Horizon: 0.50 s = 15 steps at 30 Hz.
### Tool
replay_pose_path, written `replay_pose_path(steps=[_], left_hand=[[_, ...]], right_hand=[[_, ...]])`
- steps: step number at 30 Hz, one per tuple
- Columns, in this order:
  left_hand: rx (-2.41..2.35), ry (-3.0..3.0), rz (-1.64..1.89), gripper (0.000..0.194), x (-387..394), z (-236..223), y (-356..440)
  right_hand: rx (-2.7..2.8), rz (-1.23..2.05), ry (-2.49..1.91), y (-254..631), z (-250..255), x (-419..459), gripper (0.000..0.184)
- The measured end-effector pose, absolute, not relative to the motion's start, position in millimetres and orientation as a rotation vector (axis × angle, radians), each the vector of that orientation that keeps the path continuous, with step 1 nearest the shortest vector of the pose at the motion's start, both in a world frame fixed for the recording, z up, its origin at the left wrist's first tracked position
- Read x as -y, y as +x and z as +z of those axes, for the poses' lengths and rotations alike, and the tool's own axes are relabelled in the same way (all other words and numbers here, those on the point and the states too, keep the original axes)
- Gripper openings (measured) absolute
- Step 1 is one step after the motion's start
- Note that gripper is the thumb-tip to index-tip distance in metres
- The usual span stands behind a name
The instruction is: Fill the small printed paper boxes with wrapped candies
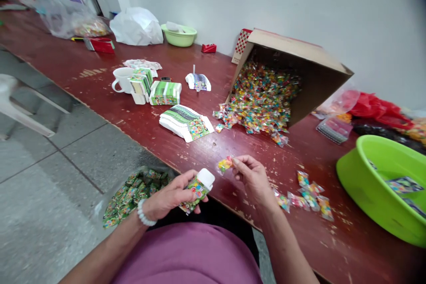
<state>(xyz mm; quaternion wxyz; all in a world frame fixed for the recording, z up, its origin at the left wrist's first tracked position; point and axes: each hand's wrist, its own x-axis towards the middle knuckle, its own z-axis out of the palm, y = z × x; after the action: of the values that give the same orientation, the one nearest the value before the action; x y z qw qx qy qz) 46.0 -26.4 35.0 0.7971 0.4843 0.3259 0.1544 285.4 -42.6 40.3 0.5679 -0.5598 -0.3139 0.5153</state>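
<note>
Left hand (169, 197) grips white-capped bottle (199, 191); right hand (253, 182) pinches candy packet (225, 164).

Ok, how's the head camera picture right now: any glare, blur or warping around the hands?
Head view: soft, even light, no hard glare; the top right corner fades into a dark blur; wide-angle bending curves the red wooden table edge; the left hand, white-capped bottle, right hand and candy packet look fairly sharp.

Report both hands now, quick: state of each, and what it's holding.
Left hand: closed, holding a white-capped bottle.
Right hand: closed, pinching a small colourful packet.
</note>
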Motion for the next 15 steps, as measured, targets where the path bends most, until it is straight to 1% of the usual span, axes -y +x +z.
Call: replay_pose_path(steps=[9, 15], left_hand=[[-0.639, 1.015, 0.374, 0.043, 38, 46, 62], [-0.638, 1.009, 0.389, 0.047, 40, 48, 62]], right_hand=[[0.798, 1.274, -1.249, 268, 41, 60, 0.025], [0.819, 1.268, -1.253, 266, 42, 62, 0.024]])
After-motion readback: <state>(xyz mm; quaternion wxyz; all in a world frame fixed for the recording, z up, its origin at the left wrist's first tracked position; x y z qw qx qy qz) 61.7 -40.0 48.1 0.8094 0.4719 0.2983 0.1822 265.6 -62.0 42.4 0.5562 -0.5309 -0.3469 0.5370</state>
